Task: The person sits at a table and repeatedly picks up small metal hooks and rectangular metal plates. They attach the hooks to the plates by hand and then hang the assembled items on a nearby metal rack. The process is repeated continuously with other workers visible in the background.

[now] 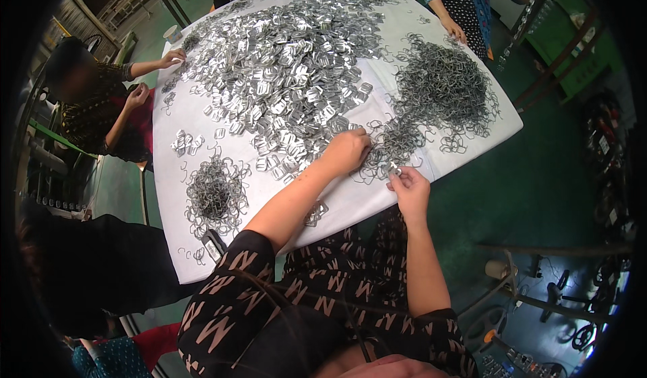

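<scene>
At four o'clock on the white surface [174,223], the right hand [412,188] pinches a small metal piece [393,170]; the left hand [347,151] curls by the wires [399,142], but I cannot tell if it grips any. The piece looks light, hard and a bit slippery, so pinching its edges should work best.
</scene>
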### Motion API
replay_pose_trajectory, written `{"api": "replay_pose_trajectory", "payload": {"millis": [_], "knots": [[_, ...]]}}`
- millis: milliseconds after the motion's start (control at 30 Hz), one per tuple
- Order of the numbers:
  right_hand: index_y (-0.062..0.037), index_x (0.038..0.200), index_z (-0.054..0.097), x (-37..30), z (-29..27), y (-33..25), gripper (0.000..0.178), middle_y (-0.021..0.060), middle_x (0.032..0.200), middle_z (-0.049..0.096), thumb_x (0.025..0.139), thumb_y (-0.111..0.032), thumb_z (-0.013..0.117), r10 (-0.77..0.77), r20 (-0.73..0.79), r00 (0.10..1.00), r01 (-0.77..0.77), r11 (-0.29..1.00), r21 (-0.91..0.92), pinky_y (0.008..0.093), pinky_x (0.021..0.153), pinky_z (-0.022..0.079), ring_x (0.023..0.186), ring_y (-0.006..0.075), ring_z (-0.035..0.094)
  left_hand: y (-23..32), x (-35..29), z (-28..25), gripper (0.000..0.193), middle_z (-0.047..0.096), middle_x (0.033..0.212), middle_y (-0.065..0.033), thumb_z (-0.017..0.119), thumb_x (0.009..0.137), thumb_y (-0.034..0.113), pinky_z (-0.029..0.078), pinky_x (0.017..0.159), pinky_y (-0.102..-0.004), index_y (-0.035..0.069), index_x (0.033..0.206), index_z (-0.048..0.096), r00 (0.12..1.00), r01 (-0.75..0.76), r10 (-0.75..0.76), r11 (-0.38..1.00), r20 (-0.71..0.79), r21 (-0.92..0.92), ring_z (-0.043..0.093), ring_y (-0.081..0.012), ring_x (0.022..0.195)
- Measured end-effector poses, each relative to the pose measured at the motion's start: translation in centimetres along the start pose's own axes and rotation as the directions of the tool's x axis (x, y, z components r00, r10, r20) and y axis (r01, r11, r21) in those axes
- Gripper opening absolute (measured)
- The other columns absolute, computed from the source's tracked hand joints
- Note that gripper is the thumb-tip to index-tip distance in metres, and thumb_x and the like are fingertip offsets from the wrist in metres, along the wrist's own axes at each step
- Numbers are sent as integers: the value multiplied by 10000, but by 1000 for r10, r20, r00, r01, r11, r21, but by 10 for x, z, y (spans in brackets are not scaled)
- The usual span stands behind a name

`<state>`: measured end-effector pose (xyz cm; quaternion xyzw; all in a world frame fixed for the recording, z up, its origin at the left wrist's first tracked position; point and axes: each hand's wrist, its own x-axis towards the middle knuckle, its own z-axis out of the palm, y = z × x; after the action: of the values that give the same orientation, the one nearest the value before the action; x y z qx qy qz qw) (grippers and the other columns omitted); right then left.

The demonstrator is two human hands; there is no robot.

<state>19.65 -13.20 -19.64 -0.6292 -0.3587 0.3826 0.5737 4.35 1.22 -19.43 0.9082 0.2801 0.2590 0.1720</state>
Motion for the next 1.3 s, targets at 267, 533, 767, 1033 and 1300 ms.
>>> {"api": "replay_pose_trajectory", "payload": {"millis": [267, 533, 767, 1033, 1300], "knots": [[101, 961, 622, 1, 7, -14, 177, 87, 780, 673, 835, -11, 676, 9, 46, 999, -10, 1000, 28, 232, 601, 525, 659, 114, 654, 21, -22, -34, 90, 635, 744, -44, 642, 875, 64, 447, 541, -219, -22, 880, 616, 862, 435, -387, 229, 329, -871, 569, -81, 605], [50, 905, 658, -8, 19, -30, 113, 56, 762, 681, 822, -19, 688, -94, 80, 992, 97, 994, -40, 239, 583, 506, 647, 94, 649, 52, -35, -40, 90, 621, 766, -15, 711, 771, 19, 439, 607, -228, 17, 797, 625, 964, 201, -266, 691, 14, -694, 543, -88, 669], [49, 891, 655, -10, 22, -38, 111, 65, 758, 683, 809, -17, 692, -200, 62, 978, 208, 959, -193, 253, 600, 519, 659, 111, 662, 64, -44, -34, 103, 601, 751, -55, 720, 715, 32, 446, 617, -285, 25, 768, 633, 938, 134, -278, 842, -207, -523, 547, -176, 676], [44, 891, 571, -6, 25, -34, 114, 53, 798, 652, 815, 37, 656, 24, 173, 985, -75, 953, 293, 219, 598, 506, 693, 101, 652, 59, -49, -41, 104, 621, 778, -72, 717, 709, 25, 450, 680, -321, 31, 768, 632, 927, 73, -264, 826, -268, -560, 574, -220, 755], [42, 906, 560, -4, 24, -34, 150, 29, 754, 610, 792, 58, 656, -48, 221, 974, 30, 996, 82, 200, 582, 491, 660, 56, 595, 60, -51, -42, 151, 612, 795, -43, 743, 665, 51, 408, 699, -345, 85, 753, 625, 927, -17, -104, 947, -359, -320, 564, -244, 783]]}}
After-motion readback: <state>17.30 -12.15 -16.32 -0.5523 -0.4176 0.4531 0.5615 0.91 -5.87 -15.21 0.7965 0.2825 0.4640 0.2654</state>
